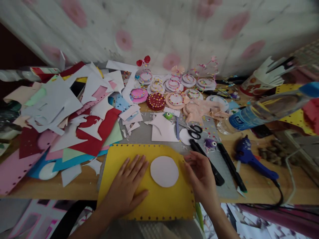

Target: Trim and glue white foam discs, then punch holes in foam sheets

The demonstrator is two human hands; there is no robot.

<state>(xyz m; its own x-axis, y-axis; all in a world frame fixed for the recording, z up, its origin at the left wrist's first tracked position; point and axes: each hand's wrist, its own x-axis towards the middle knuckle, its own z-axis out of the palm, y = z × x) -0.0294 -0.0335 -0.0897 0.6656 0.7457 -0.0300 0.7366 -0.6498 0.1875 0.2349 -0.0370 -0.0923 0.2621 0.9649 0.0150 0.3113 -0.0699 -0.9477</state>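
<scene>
— Left hand [129, 182]?
— One, open, palm flat on yellow sheet [154, 204].
— Right hand [202, 174]?
— One, fingers curled at sheet's right edge; grip cannot be told.
— White paper disc [164, 171]?
— One, lying on sheet, between hands.

Left hand [132, 177] flat (palm down), right hand [199, 169] raised, fingers curled

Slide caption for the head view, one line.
Left hand flat on a yellow sheet bearing a white disc, right hand at its edge, blue glue gun nearby.
</scene>
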